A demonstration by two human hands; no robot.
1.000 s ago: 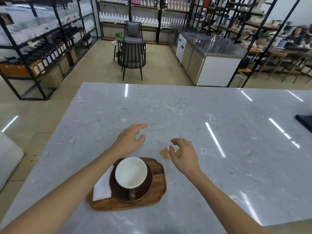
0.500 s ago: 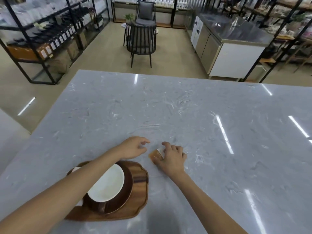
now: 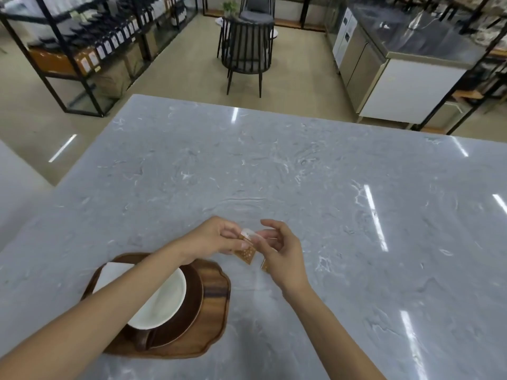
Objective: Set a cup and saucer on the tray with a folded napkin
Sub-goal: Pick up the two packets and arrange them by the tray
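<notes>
A wooden tray lies near the front left of the grey marble table. On it stands a dark brown saucer with a brown cup, white inside, handle toward me. A folded white napkin lies on the tray's left side, partly under my left forearm. Just beyond the tray, above the table, my left hand and my right hand pinch a small orange dotted packet between them. A second orange packet peeks out under my right hand.
The marble table stretches far ahead and to the right. Beyond it stand a dark chair, black shelving racks at the left and a steel counter at the right.
My right hand has lifted the orange packet off the table and my left hand has come over to take hold of it. The camera has tilted down and moved closer.
</notes>
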